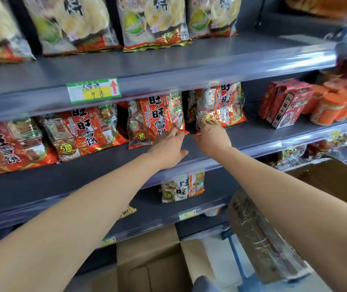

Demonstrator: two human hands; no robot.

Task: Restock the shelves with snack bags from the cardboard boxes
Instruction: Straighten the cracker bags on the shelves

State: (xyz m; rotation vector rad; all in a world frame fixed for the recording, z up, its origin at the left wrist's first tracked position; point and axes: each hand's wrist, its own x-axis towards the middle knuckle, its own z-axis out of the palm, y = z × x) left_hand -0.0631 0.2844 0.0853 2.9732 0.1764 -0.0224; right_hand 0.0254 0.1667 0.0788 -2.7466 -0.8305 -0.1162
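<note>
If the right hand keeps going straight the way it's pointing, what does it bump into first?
The red snack bag right in front of it. The right hand points at that bag's bottom edge, and its fingers seem to be touching it.

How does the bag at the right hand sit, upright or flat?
Upright: the snack bag stands on its bottom seam, label facing out; the right hand touches it.

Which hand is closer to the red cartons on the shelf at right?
Right. The right hand touches the rightmost snack bag, the one nearest the red cartons; the left hand touches the neighbouring bag, further left.
</note>
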